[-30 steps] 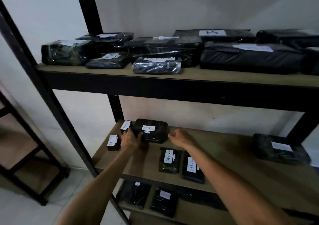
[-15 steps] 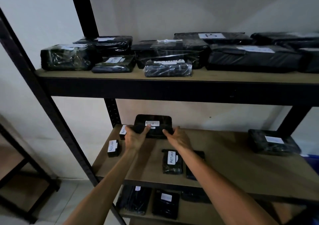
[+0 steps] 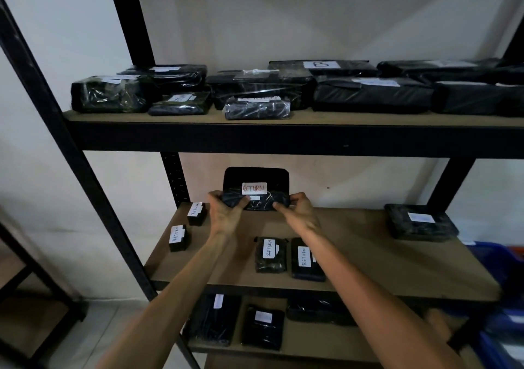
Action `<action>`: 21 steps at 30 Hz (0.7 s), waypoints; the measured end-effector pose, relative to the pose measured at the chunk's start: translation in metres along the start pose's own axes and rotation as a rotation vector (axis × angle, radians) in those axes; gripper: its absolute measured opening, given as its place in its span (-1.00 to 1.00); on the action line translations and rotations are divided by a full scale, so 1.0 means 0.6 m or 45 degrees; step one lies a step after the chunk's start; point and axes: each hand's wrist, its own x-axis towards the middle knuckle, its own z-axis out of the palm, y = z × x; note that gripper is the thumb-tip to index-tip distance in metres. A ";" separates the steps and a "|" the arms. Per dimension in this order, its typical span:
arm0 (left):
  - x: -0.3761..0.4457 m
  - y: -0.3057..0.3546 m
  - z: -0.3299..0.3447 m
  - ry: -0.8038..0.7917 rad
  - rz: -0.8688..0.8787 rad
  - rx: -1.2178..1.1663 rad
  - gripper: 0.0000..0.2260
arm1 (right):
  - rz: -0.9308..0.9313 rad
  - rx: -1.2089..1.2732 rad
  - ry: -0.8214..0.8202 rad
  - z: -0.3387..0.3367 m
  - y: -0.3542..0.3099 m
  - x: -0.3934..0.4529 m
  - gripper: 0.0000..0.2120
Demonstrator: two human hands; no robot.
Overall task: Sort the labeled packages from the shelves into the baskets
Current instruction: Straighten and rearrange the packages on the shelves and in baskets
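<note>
A storeroom for parcels: black metal shelving (image 3: 85, 167) with wooden boards fills the frame, stacked with black wrapped packages (image 3: 371, 93) bearing white labels (image 3: 254, 188), blue baskets (image 3: 493, 258) lower right.

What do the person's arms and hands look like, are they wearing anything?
Both arms are bare as far as the picture shows, with no sleeves in view. The left hand and right hand wear no gloves; no rings, watch or bands are visible.

1. The blue baskets (image 3: 502, 269) at the right are cut off by the edge and partly hidden behind the shelf board (image 3: 397, 263).
2. The label on the right-hand package (image 3: 421, 222) is too blurred to read.
3. The labels on the packages of the bottom shelf (image 3: 312, 343) cannot be read.
4. The top-shelf packages (image 3: 479, 96) run off the right edge.
</note>
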 end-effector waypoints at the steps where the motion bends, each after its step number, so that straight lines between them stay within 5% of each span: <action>1: -0.002 0.000 0.002 0.002 0.005 0.005 -0.44 | 0.000 0.013 0.006 -0.003 0.000 -0.001 -0.62; 9: -0.030 0.010 0.018 -0.074 0.084 -0.046 -0.31 | 0.194 0.384 0.029 -0.029 0.011 -0.013 -0.57; 15: -0.065 0.000 0.061 -0.182 0.098 -0.084 -0.49 | 0.325 0.766 0.027 -0.106 0.047 -0.053 -0.60; 18: -0.099 -0.001 0.104 -0.285 0.063 -0.092 -0.56 | 0.291 0.795 0.125 -0.176 0.073 -0.089 -0.82; 21: -0.138 0.010 0.152 -0.370 0.023 -0.038 -0.62 | 0.266 0.828 0.249 -0.253 0.104 -0.132 -0.71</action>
